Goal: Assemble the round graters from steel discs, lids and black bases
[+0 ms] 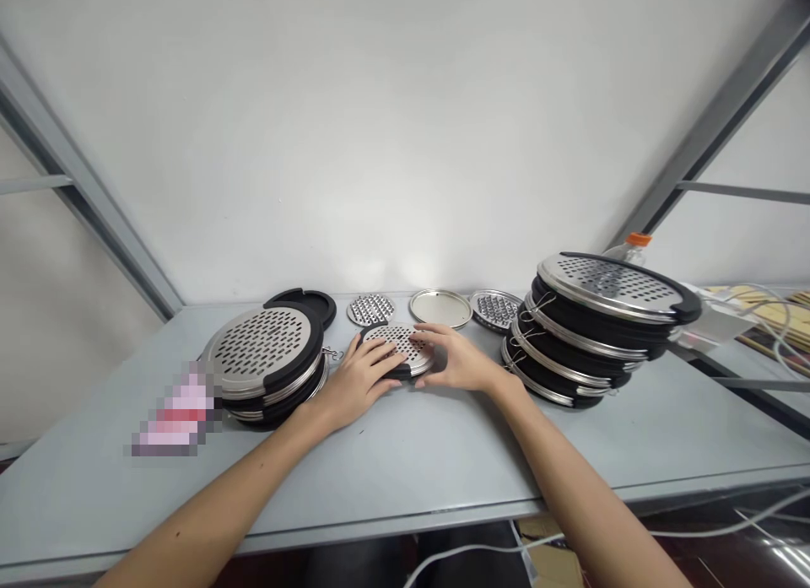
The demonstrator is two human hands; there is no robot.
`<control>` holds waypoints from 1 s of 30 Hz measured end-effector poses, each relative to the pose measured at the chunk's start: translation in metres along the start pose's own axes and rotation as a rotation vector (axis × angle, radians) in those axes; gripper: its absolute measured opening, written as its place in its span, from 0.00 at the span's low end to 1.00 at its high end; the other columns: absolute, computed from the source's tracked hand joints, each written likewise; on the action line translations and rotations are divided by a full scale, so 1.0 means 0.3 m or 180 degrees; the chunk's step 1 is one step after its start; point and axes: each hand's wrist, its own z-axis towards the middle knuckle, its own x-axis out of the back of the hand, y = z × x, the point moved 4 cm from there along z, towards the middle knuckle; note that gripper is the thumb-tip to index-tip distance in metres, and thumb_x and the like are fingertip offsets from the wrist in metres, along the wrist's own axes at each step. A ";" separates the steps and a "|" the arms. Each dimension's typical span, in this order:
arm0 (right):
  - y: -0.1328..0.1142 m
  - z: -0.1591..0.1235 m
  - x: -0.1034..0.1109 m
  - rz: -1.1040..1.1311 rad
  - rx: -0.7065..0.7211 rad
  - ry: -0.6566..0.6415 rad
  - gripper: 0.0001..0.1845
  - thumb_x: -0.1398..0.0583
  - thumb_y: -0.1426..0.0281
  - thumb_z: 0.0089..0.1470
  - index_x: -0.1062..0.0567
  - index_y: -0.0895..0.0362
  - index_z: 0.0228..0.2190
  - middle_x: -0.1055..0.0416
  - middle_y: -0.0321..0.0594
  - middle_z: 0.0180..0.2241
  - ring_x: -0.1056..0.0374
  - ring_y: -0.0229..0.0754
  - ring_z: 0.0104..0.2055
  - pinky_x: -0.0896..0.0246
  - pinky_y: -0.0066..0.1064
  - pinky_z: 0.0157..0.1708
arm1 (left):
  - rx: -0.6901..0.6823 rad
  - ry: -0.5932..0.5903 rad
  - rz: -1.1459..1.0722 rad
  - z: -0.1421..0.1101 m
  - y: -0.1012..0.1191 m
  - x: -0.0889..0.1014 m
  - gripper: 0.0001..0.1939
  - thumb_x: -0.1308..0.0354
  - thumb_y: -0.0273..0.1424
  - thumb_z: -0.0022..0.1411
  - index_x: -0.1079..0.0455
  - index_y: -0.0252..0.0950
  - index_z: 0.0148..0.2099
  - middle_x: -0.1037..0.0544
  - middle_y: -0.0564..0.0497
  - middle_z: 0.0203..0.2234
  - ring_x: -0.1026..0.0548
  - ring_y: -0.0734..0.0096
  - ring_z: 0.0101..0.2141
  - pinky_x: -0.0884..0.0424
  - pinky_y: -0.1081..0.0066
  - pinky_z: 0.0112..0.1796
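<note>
Right at the centre of the action, the left hand and the right hand closed in from both sides on a small black-rimmed round grater, which lay under and between them on the grey table. Both hands were well open, fingers spread over the perforated steel. Were they gripping it or only pressing down? I couldn't tell from up here. The big danger sat just beyond the right hand: a tall leaning stack of black-bodied round containers, topped by a steel grater lid that tilted and overhung the pile. One nudge from the right wrist, and that lid could slide and bring the pile down! Beyond the left hand stood a shorter stack of the same containers, with small wire hooks poking out toward the fingers, ready to snag a loose grater or catch the skin. What was inside the stacks? Hidden — the lids kept that from view. Past the fingertips lay a loose perforated disc, a plain steel lid and a second perforated disc, close enough to get clipped by a careless slide.
</note>
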 end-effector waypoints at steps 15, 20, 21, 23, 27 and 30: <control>-0.006 0.004 0.062 0.0864 -0.0171 0.1348 0.16 0.30 0.65 0.38 0.25 0.57 0.31 0.26 0.38 0.32 0.31 0.44 0.36 0.36 0.35 0.39 | 0.0366 0.1028 -0.0819 0.003 -0.007 0.044 0.16 0.49 0.31 0.66 0.39 0.40 0.56 0.29 0.46 0.49 0.31 0.62 0.51 0.34 0.60 0.52; -0.032 0.004 0.064 0.0853 0.0022 0.1292 0.17 0.31 0.61 0.41 0.25 0.56 0.32 0.29 0.39 0.33 0.33 0.42 0.35 0.38 0.33 0.35 | 0.0620 0.1052 -0.0640 0.002 -0.031 0.034 0.18 0.53 0.29 0.67 0.44 0.38 0.59 0.33 0.43 0.54 0.35 0.60 0.55 0.37 0.58 0.54; -0.036 0.004 0.061 0.0813 0.0064 0.1243 0.17 0.31 0.61 0.41 0.25 0.56 0.33 0.29 0.40 0.34 0.33 0.42 0.35 0.38 0.33 0.36 | 0.0633 0.1059 -0.0574 0.001 -0.032 0.034 0.20 0.52 0.30 0.67 0.45 0.38 0.60 0.34 0.42 0.55 0.37 0.60 0.57 0.38 0.57 0.56; -0.047 0.004 0.050 0.0681 0.0143 0.1096 0.18 0.31 0.60 0.40 0.24 0.56 0.33 0.30 0.40 0.34 0.33 0.42 0.34 0.37 0.33 0.36 | 0.0589 0.1018 -0.0486 -0.002 -0.029 0.033 0.24 0.49 0.29 0.65 0.47 0.39 0.62 0.37 0.43 0.58 0.39 0.59 0.59 0.41 0.56 0.58; -0.063 0.005 0.022 0.0353 0.0238 0.0720 0.19 0.32 0.58 0.42 0.24 0.56 0.35 0.31 0.42 0.34 0.33 0.42 0.33 0.35 0.35 0.36 | 0.0335 0.0661 -0.0443 -0.007 -0.023 0.017 0.25 0.48 0.23 0.62 0.41 0.42 0.60 0.34 0.47 0.56 0.38 0.60 0.58 0.40 0.57 0.58; -0.054 0.004 0.015 0.0206 0.0190 0.0457 0.30 0.31 0.54 0.38 0.25 0.55 0.42 0.31 0.47 0.43 0.33 0.49 0.45 0.36 0.41 0.47 | 0.0233 0.0484 -0.0449 -0.009 -0.033 0.003 0.26 0.50 0.19 0.61 0.40 0.43 0.60 0.34 0.47 0.56 0.40 0.61 0.59 0.41 0.55 0.59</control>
